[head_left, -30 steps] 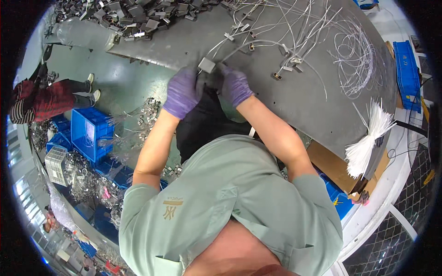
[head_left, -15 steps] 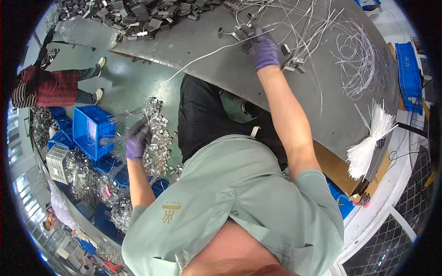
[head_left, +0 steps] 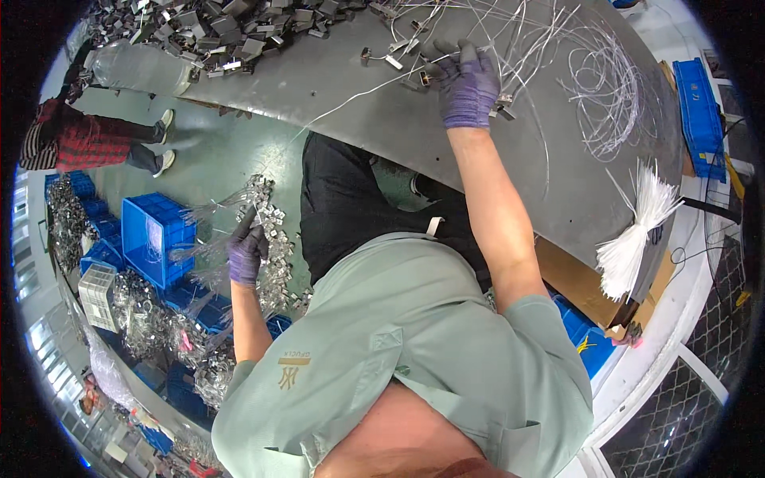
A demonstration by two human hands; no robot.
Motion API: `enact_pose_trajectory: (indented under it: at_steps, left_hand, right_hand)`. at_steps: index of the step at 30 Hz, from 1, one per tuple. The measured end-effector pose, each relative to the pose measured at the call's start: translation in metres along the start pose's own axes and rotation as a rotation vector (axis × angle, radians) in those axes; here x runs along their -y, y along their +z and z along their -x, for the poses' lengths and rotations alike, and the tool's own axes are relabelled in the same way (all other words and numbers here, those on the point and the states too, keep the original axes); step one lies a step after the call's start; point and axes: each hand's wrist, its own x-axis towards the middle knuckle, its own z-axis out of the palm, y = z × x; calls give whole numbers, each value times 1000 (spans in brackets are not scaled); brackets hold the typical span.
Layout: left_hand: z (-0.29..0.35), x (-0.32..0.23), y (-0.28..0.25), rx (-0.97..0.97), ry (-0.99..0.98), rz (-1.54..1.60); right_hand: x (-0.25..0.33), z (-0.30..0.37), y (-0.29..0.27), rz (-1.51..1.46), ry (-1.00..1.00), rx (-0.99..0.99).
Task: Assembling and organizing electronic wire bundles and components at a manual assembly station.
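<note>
My right hand [head_left: 470, 86], in a purple-grey glove, is over the dark grey table [head_left: 358, 119] with its fingers spread. Small dark blocks with metal parts [head_left: 393, 61] lie beside its fingertips, among tangled thin wires [head_left: 526, 48]. From near this hand a thin pale wire [head_left: 351, 99] runs left across the table and over its edge. My left hand [head_left: 247, 253], gloved alike, is out to the left beyond the table edge, fingers mostly curled. The wire leads faintly toward those fingers, which seem to pinch its end; the grip itself is hard to make out.
A heap of dark blocks [head_left: 231, 28] and a clear plastic bag [head_left: 131, 68] are on the table's far left. Coiled clear line [head_left: 610, 95] and a white strip bundle [head_left: 641, 231] lie right. Blue crates [head_left: 159, 239] and piled metal pieces [head_left: 275, 231] stand left. A person [head_left: 88, 139] stands beyond.
My right hand has opened from its place among the blocks and drawn slightly nearer, fingers spreading. My left hand has shifted slightly right and nearer. The view has tilted a little.
</note>
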Motion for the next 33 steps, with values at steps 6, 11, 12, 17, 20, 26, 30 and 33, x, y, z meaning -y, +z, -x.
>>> enact_pose_trajectory:
  at_steps: [6,11,12,17,20,26,30,33]
  left_hand:
    - [-2,-17,28,121,-53,-63]
    - [-14,-39,77,315,-91,-83]
    - [-19,-40,88,316,-88,-80]
    - [-51,-26,136,616,-391,325]
    - [-58,-20,138,639,-409,378]
    - [-61,-15,125,666,-433,384]
    - [-56,-19,125,640,-433,336]
    - [-55,-12,120,638,-445,366]
  right_hand:
    - [33,4,9,394,-54,88]
    - [104,-5,36,787,-494,287]
    - [113,-1,45,360,-133,246]
    - [59,-48,-33,907,-359,306]
    - [33,-35,-46,772,-118,176]
    - [8,-33,-53,921,-219,36]
    - [-14,-17,-44,818,-129,73]
    - [-45,-15,-57,655,67,100]
